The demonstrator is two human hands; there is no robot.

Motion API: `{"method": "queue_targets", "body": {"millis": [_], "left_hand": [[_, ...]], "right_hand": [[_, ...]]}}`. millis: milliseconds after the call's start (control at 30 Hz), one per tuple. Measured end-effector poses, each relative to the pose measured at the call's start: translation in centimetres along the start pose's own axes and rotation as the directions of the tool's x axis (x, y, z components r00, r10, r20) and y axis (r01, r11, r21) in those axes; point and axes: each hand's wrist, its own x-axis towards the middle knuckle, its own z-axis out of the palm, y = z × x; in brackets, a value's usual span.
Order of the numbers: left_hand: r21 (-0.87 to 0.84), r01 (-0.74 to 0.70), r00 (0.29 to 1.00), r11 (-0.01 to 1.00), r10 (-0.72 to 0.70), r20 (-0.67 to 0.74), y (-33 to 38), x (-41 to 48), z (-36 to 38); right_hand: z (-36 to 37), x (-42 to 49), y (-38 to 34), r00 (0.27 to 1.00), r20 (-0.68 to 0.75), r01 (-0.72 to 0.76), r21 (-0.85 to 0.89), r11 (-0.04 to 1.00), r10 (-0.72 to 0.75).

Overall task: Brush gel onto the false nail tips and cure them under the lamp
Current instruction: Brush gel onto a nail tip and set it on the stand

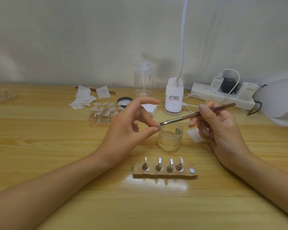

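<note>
The left hand is hovering above the table, its thumb and middle finger pinching a false nail tip at their very ends while the index finger is stretching out above. The bristle end of the brush is touching that tip, just over the open gel jar. Nearer the person, a wooden holder is carrying four more tips. The right hand is gripping the brush handle with curled fingers. The curing lamp is sitting at the far right.

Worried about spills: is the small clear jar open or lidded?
Open: the jar shows a bare rim with no lid on it, and its inside is visible.
</note>
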Motion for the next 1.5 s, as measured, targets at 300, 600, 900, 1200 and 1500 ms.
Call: {"method": "queue_targets", "body": {"millis": [300,600,900,1200,1500], "left_hand": [[0.002,0.000,1.000,1.000,0.000,0.001,-0.03,-0.01,-0.03],[-0.007,0.004,1.000,1.000,-0.004,0.008,-0.02,-0.03,-0.04],[0.004,0.005,1.000,1.000,-0.005,0.002,-0.03,-0.03,-0.03],[-0.079,0.048,0.999,0.996,-0.046,0.025,-0.34,0.00,-0.08],[-0.110,0.084,0.996,0.990,-0.081,0.030,-0.33,0.10,-0.12]], "right_hand": [[0.03,-0.05,-0.02,1.000,-0.008,0.005,-0.020,1.000,-0.005],[-0.02,-0.04,0.01,1.000,-0.007,-0.002,-0.029,1.000,0.001],[-0.02,-0.01,0.04,1.000,-0.027,-0.016,-0.032,0.999,0.015],[-0.07,0.00,0.03,0.999,-0.043,-0.016,-0.027,0.999,0.015],[-0.13,0.02,0.12,0.998,-0.066,-0.028,-0.040,0.999,0.025]]}}
